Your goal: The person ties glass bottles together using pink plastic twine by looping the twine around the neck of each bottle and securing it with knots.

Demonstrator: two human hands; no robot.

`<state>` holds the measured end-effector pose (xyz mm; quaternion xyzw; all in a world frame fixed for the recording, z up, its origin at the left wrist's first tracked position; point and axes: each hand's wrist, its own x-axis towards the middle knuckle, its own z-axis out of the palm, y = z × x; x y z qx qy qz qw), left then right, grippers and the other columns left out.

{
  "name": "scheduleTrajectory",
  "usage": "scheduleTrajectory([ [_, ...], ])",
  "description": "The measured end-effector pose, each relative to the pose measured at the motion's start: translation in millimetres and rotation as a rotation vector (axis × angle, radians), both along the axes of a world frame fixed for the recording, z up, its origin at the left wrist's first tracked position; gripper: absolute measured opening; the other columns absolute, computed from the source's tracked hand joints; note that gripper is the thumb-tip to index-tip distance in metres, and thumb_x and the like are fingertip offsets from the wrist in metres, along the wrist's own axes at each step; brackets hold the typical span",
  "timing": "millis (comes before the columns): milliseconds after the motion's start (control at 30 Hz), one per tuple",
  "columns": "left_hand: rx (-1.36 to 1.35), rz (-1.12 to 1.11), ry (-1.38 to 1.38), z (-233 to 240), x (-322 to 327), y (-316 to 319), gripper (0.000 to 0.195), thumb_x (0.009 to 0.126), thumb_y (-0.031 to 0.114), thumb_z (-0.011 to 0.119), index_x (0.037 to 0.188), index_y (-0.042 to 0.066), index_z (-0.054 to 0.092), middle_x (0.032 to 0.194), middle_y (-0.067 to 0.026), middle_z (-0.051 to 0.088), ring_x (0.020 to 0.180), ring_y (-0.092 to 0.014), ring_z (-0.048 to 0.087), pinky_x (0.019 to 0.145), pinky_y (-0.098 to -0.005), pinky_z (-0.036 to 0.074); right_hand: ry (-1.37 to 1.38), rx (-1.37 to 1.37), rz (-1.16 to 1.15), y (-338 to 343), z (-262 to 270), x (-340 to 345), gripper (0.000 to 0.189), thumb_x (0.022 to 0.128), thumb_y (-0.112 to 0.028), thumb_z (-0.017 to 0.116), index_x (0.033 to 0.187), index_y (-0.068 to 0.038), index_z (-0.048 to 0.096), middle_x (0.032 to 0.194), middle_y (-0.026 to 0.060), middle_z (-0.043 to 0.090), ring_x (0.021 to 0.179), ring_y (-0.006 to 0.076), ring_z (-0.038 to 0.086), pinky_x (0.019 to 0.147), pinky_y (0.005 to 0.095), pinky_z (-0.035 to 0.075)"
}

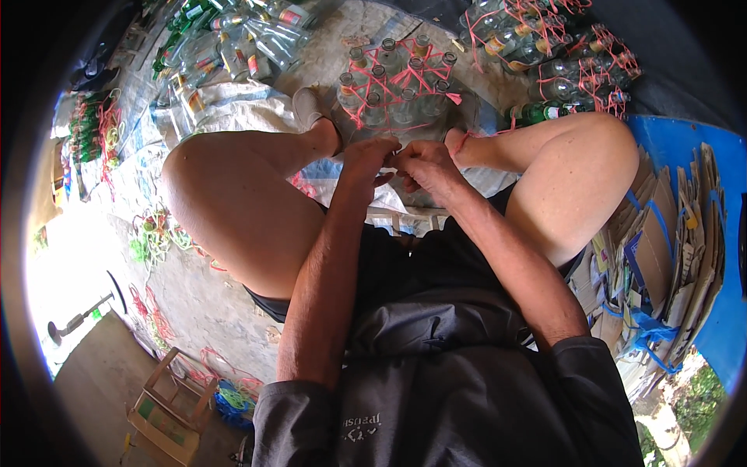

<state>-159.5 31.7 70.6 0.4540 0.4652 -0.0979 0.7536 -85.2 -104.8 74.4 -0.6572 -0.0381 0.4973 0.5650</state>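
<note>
My left hand and my right hand meet in front of my lap, with their fingertips pinched close together. Something tiny and pale shows between the fingertips, too small to name. Just beyond them stands a bundle of clear glass bottles, upright and uncapped. Pink plastic twine crosses between the necks and wraps around the bundle. A loose twine tail sticks out at its right side. Both hands are apart from the bottles, whose lower parts are partly hidden.
Loose clear and green bottles lie at the back left. More twine-tied bottles rest at the back right. Flattened cardboard is stacked on the right. Tangled twine and a small wooden stool lie left.
</note>
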Motion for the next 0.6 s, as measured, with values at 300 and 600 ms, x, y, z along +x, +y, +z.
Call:
scheduleTrajectory([
  [300,0.096,-0.060,-0.122,-6.5,-9.2,3.0,0.014,0.088,0.026,0.070,0.087,0.012,0.071,0.077,0.0029,0.062,0.077,-0.011,0.057,0.074,-0.0320,0.046,-0.542,-0.215,0.243,-3.7,21.4,9.7,0.024,0.080,-0.021,0.077,0.087,0.000,0.068,0.076,0.0131,0.066,0.070,0.0230,0.065,0.064,0.0334,0.051],
  [600,0.057,0.021,-0.168,0.6,-6.3,0.8,0.014,0.088,0.023,0.069,0.086,0.010,0.074,0.075,0.0031,0.062,0.072,-0.008,0.055,0.069,-0.0279,0.043,-0.028,0.346,0.072,-45.1,143.9,3.6,0.032,0.103,-0.023,0.053,0.118,0.001,0.066,0.087,0.0031,0.062,0.084,0.0129,0.062,0.079,0.0263,0.052],
])
